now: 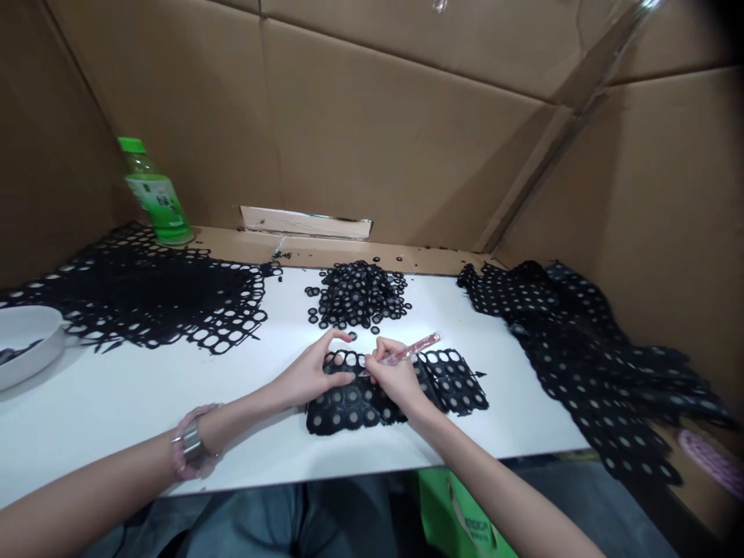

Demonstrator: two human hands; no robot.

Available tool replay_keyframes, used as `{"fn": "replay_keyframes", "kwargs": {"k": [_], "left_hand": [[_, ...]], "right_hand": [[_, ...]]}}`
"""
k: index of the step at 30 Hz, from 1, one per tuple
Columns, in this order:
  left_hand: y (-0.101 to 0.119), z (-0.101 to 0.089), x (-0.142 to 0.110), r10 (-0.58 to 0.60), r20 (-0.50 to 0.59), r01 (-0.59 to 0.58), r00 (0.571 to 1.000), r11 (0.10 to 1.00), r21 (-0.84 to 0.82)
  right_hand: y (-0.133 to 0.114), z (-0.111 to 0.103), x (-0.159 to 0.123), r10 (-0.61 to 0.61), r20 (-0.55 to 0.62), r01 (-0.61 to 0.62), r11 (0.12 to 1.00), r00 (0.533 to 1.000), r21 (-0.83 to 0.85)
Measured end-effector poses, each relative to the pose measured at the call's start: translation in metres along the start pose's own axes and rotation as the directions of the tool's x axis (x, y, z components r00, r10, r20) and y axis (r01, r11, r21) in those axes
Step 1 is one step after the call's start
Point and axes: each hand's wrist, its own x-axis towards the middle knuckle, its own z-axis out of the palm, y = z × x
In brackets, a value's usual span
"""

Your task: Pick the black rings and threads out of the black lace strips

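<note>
A black lace panel with round holes [349, 411] lies flat on a white tabletop [105, 411], right in front of me. My left hand [311, 372] rests on its near-left part, fingers curved and apart, holding nothing. My right hand [395, 377] grips a translucent pink pen-like tool [414, 349] with its tip down at the lace. Just beyond the hands sits a heap of small black lace rings [359, 294], with a few loose rings lying around it. My hands hide the middle of the panel.
A large black lace sheet [156, 291] covers the table's left side, and a long heap of lace [581, 364] spreads over the right edge. A white dish [29, 341] sits at far left, a green-capped bottle [156, 194] stands behind, and cardboard walls [401, 132] enclose the back and sides.
</note>
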Motion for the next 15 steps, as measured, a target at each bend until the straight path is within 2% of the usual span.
{"fn": "replay_keyframes", "kwargs": {"k": [8,12,15], "left_hand": [[0.0007,0.0021,-0.0024,0.018,-0.007,-0.018,1.000,0.999,-0.030],[0.0020,0.0051,-0.0031,0.063,-0.005,-0.063,0.998,0.994,-0.092],[0.0027,0.0059,-0.0037,0.118,-0.026,-0.120,0.993,0.982,-0.143]], "right_hand": [[-0.0028,0.0002,0.0003,-0.005,0.015,0.006,0.997,1.000,-0.079],[-0.0056,0.0035,-0.0020,-0.107,0.056,0.117,0.967,0.993,-0.226],[-0.0056,0.0049,-0.0025,-0.164,0.084,0.180,0.948,0.983,-0.262]]}}
